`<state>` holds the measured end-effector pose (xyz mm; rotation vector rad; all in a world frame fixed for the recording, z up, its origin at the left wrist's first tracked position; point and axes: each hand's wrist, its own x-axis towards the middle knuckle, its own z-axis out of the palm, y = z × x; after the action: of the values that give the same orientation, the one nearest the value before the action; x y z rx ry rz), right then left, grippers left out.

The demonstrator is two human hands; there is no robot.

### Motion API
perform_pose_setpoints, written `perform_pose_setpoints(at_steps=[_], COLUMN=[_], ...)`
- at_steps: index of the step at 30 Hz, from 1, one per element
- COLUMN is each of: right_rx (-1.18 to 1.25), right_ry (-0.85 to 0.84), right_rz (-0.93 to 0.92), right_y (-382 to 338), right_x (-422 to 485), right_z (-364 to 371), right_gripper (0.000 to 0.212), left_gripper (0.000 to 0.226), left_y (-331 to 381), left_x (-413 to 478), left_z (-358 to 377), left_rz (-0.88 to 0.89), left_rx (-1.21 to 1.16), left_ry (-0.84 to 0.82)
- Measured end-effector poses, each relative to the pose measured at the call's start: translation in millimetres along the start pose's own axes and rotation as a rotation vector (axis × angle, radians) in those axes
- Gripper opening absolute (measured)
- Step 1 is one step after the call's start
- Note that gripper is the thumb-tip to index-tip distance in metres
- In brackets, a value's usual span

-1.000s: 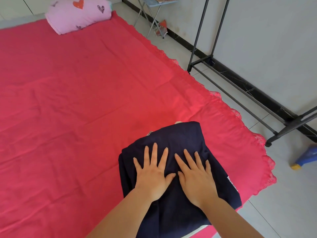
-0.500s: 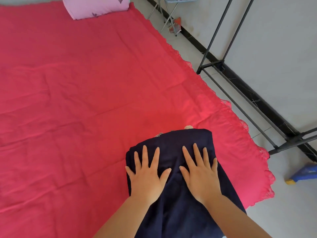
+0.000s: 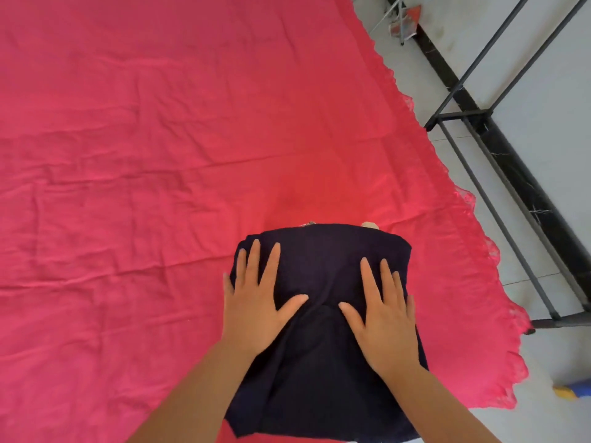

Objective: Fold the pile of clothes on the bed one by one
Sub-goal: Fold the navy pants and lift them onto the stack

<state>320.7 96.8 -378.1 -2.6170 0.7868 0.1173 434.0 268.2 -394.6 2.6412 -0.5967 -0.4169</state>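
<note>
A folded dark navy garment (image 3: 319, 362) lies on the red bedsheet (image 3: 144, 187) near the bed's right front corner. My left hand (image 3: 256, 302) lies flat on its left part, fingers straight and spread, fingertips near the garment's left edge. My right hand (image 3: 383, 318) lies flat on its right part, fingers straight, near the right edge. Small bits of lighter cloth (image 3: 369, 224) peek out from under the garment's far edge; what lies beneath is hidden.
The bed's lace-edged right side (image 3: 479, 238) runs diagonally beside a grey tiled floor. A black metal clothes rack (image 3: 511, 193) stands on that floor by the wall. A blue and yellow object (image 3: 575, 390) lies on the floor at far right.
My hands have slid apart across the navy garment, left hand toward its left edge, right toward its right edge. The view has tilted down; the pink pillow is out of frame.
</note>
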Motion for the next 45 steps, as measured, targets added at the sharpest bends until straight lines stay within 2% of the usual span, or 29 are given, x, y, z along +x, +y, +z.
perform_pose_setpoints(at_steps=[2,4,7,11,14,21,25,31,39,41,44,45], right_rx=[0.097,0.209,0.323,0.670,0.777,0.801,0.864,0.958,1.098,1.123,1.159,1.167], right_ry=[0.014,-0.026,-0.133,-0.197,-0.220,-0.267,-0.334,-0.400,-0.520,-0.549,-0.566,-0.568], right_rz=[0.104,0.235,0.243,0.121,0.119,0.245,0.281,0.326,0.353,0.348,0.349,0.346], right_y=[9.9,19.8,30.8,41.8,50.5,58.4,58.0,60.7,66.6,69.7,71.2,71.3], right_x=[-7.7,-8.7,-2.2,11.5,18.1,24.0,26.3,27.1,30.4,29.0,27.7,27.8], right_z=[-14.5,-22.4,-17.8,0.0,16.7,26.0,24.6,23.3,22.2,23.1,24.1,24.4], right_gripper=[0.097,0.114,0.119,0.099,0.089,0.097,0.100,0.098,0.071,0.068,0.067,0.068], left_gripper=[0.109,0.125,0.131,0.115,0.108,0.101,0.080,0.075,0.063,0.064,0.048,0.049], left_y=[-4.2,-8.7,-8.8,-5.1,-12.8,-21.6,-21.4,-22.3,-24.5,-24.6,-24.2,-24.0], left_x=[-13.5,-22.3,-26.3,-19.7,-13.5,-9.5,-5.4,-7.2,-8.6,-10.0,-10.9,-10.8], left_z=[-7.0,-7.6,4.5,28.2,40.5,43.8,45.0,46.4,44.4,43.5,41.7,41.3], left_rz=[-0.234,-0.475,-0.597,-0.552,-0.533,-0.489,-0.507,-0.447,-0.446,-0.448,-0.436,-0.428], left_rx=[-0.140,-0.358,-0.655,-0.848,-0.870,-0.874,-0.800,-0.926,-1.022,-1.044,-1.045,-1.048], left_ry=[0.031,-0.006,-0.063,-0.068,-0.061,-0.101,-0.125,-0.148,-0.205,-0.212,-0.220,-0.227])
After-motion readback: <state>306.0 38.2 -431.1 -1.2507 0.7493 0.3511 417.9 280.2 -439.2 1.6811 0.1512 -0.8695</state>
